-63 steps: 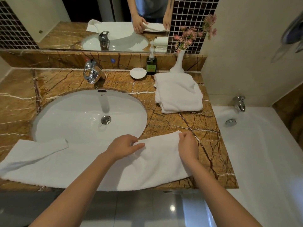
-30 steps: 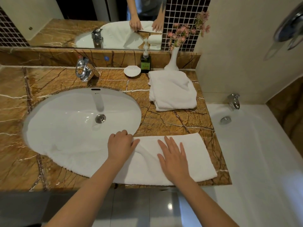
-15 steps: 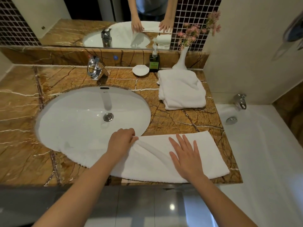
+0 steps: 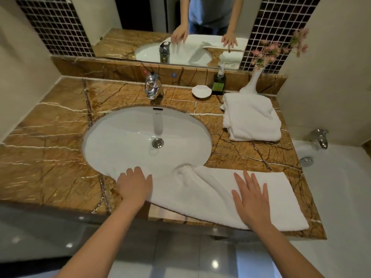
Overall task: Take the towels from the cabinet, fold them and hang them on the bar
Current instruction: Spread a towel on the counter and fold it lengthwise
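A white towel (image 4: 202, 194) lies folded lengthwise along the front edge of the brown marble counter (image 4: 50, 157). Its left end sags into the white sink (image 4: 140, 133) and a ridge of wrinkles sits near its middle. My left hand (image 4: 134, 185) rests on the towel's left end at the sink's front rim, and the mirror shows its fingers spread. Flat on the right half of the towel is my right hand (image 4: 251, 199), fingers straight and spread. A stack of folded white towels (image 4: 253, 117) sits at the back right of the counter. No bar or cabinet is in view.
A chrome faucet (image 4: 152, 89) stands behind the sink. A white soap dish (image 4: 201, 91), a dark pump bottle (image 4: 219, 84) and a white vase of pink flowers (image 4: 251, 85) line the back wall. A bathtub (image 4: 331, 187) with a chrome spout (image 4: 321, 138) lies right of the counter.
The towel's long left part has been folded over to the right, making it shorter. My left hand slid left along it to the sink rim. My right hand went from pinching the corner to lying flat.
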The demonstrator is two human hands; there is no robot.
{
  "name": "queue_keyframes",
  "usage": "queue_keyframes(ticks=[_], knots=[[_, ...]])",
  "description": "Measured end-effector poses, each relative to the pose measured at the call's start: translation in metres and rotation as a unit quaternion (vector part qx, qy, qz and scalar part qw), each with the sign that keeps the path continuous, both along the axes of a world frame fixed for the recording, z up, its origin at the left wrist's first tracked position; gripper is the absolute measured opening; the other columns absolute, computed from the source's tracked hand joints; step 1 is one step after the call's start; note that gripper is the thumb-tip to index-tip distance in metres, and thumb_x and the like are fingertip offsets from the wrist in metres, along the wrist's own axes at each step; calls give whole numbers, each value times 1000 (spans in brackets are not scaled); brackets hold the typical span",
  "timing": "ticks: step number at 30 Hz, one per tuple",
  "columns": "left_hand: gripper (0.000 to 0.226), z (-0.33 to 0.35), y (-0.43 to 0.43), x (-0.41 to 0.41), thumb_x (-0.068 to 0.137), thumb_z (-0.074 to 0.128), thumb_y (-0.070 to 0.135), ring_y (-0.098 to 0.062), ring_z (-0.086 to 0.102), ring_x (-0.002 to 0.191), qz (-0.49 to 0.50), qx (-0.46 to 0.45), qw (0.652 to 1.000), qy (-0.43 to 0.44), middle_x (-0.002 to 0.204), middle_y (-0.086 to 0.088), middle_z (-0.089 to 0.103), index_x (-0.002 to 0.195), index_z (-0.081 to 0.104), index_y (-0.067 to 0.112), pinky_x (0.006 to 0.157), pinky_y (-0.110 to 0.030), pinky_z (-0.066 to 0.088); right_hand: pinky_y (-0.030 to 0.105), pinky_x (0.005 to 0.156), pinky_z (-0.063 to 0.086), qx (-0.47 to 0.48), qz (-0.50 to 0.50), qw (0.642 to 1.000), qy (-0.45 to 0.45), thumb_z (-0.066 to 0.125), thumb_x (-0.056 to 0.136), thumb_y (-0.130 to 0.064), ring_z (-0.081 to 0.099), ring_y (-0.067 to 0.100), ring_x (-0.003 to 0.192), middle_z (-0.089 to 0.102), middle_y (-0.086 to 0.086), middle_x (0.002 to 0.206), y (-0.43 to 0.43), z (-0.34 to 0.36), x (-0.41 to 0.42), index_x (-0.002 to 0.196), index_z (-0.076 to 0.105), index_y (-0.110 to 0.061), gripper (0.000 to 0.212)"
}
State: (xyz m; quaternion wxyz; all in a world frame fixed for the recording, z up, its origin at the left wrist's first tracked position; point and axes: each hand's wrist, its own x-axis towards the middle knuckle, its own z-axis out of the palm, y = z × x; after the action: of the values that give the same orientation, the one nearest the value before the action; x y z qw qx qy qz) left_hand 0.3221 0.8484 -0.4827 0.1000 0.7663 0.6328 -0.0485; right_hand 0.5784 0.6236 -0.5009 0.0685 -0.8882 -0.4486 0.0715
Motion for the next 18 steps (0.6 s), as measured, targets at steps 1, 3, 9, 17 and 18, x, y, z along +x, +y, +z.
queue_keyframes(ticks=[1,3,9,17,18], knots=[[53,3,6,-1,91,35,55,-28,50,114,-1,-23,999,39,124,-8,55,121,54,16,93,-38,40,50,117,6,-2,0,1000,0,7,92,-55,9,20,147,16,-1,159,0,-1,0,150,26,-32,65],[52,7,14,-4,91,33,55,-27,47,117,6,-62,995,77,126,-8,54,119,55,18,96,-39,38,50,116,8,-5,1,1000,-7,8,92,-54,11,21,147,18,0,159,-2,-2,0,149,28,-31,65],[29,12,28,-14,87,46,0,-22,54,101,2,-18,999,-26,108,-7,59,110,58,13,76,-31,51,50,116,9,-26,-10,999,-21,8,91,-56,11,20,147,18,-2,159,0,-5,2,149,27,-33,66],[27,26,39,-50,75,59,-13,-24,54,89,-102,120,979,-131,84,-8,66,87,71,8,65,-34,49,52,115,11,-42,-15,999,-28,3,88,-58,12,23,147,18,0,159,3,0,-2,149,26,-32,70],[22,28,35,-57,70,66,-11,-24,55,81,-116,143,974,-131,75,-6,66,77,72,8,59,-35,49,52,115,11,-41,-18,999,-28,3,88,-58,12,23,147,18,0,159,4,1,-3,149,26,-33,70]])
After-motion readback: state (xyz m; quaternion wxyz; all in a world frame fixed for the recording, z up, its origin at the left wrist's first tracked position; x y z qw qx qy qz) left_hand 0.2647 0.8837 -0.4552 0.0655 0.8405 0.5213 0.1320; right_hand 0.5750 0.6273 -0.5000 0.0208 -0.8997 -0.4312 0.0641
